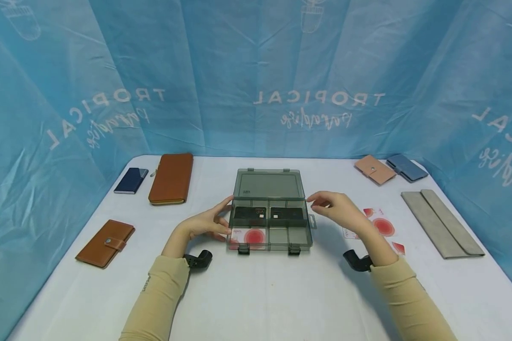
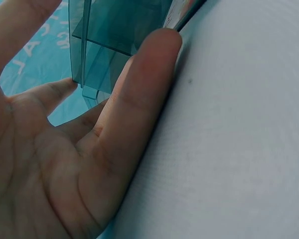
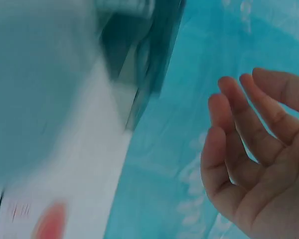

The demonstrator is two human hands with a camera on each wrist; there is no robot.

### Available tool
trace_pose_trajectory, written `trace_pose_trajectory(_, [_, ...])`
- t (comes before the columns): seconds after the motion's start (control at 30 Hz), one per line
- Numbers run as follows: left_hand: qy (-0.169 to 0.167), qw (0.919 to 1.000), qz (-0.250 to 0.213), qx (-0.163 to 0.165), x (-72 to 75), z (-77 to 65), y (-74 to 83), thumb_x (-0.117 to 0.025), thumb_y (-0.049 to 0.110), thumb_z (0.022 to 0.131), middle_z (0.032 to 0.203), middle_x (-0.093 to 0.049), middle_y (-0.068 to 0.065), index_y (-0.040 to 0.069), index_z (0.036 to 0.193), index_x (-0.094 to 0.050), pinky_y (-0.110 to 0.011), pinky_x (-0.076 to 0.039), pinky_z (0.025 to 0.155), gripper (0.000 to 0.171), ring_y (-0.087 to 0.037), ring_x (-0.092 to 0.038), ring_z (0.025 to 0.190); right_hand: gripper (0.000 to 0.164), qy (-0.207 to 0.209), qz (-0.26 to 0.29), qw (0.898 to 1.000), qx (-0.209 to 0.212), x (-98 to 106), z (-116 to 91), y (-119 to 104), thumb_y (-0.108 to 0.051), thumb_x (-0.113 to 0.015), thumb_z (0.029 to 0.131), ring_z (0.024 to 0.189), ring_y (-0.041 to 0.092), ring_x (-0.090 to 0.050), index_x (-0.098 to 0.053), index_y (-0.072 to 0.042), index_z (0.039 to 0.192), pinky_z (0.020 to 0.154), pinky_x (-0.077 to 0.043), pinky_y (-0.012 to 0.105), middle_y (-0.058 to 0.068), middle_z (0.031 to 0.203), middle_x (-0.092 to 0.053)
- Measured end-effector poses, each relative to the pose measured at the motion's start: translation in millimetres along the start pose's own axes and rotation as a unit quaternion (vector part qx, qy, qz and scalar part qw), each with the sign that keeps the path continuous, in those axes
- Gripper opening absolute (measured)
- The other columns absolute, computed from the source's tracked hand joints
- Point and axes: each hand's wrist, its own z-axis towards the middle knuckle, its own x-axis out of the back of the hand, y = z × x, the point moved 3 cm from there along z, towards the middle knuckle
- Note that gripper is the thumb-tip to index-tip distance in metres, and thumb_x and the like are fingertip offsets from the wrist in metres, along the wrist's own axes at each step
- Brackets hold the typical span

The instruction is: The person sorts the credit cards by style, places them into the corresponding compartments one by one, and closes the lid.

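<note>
A translucent grey-green plastic case lies with its lid raised at the back. Its rear row contains a black card marked VIP at left and another black card at right. In the front left part lies a white card with a red circle. My left hand rests against the case's left side, fingers spread; the left wrist view shows fingertips touching its wall. Beside the right rear edge hovers my right hand, its fingers loosely bent and holding nothing.
Red-and-white cards lie right of the case, partly behind my right forearm. Farther right are a grey sleeve, a pink wallet and a blue wallet. Leftward lie a brown wallet, a brown zip case and a navy holder.
</note>
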Motion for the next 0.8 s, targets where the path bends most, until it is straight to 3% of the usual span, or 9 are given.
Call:
trace_pose_trajectory(0.23, [0.010,0.9999,0.009,0.006,0.7,-0.6,0.4,-0.074,0.010,0.078,0.152,-0.002,-0.016,0.030,0.149,0.002,-0.043,-0.054,0.078,0.105,-0.020,-0.053,0.091,0.033,-0.049,-0.009,0.998,-0.049,18.7,-11.5,51.2,-0.013,-0.059,0.090,0.102,0.030,-0.053,-0.056,-0.004,0.122,0.076,-0.052,0.038,0.016,0.112,-0.059])
trace_pose_trajectory(0.33, [0.011,0.9999,0.006,0.007,0.0,-0.8,0.8,-0.075,0.011,0.077,0.152,-0.002,-0.016,0.030,0.149,0.002,-0.043,-0.054,0.078,0.107,-0.020,-0.053,0.091,0.043,-0.070,-0.032,0.995,-0.063,21.6,-16.0,68.5,-0.010,-0.064,0.085,0.113,0.040,-0.046,-0.053,-0.002,0.126,0.087,-0.049,0.048,0.023,0.126,-0.049])
trace_pose_trajectory(0.47, [0.010,0.9999,-0.001,0.005,-0.6,-0.6,1.5,-0.076,0.011,0.076,0.152,-0.001,-0.016,0.029,0.149,0.002,-0.044,-0.054,0.079,0.108,-0.020,-0.052,0.090,0.064,-0.100,-0.080,0.988,-0.083,25.1,-21.8,80.1,-0.012,-0.075,0.074,0.120,0.047,-0.034,-0.047,-0.002,0.131,0.092,-0.038,0.062,0.029,0.133,-0.039])
trace_pose_trajectory(0.6, [0.008,0.9999,-0.006,0.004,-1.1,-0.7,1.4,-0.075,0.010,0.077,0.152,-0.001,-0.016,0.029,0.149,0.002,-0.045,-0.053,0.079,0.108,-0.020,-0.052,0.090,0.072,-0.130,-0.125,0.978,-0.102,24.6,-25.2,85.5,-0.010,-0.080,0.067,0.115,0.045,-0.038,-0.047,-0.005,0.132,0.086,-0.042,0.063,0.028,0.131,-0.040])
trace_pose_trajectory(0.8, [0.008,1.0000,-0.004,0.003,-0.4,-1.2,0.2,-0.075,0.011,0.077,0.152,-0.001,-0.016,0.029,0.149,0.002,-0.045,-0.053,0.079,0.108,-0.020,-0.053,0.090,0.077,-0.116,-0.181,0.970,-0.117,22.6,-21.9,89.2,-0.012,-0.082,0.063,0.111,0.047,-0.038,-0.047,-0.009,0.132,0.086,-0.025,0.076,0.028,0.128,-0.040])
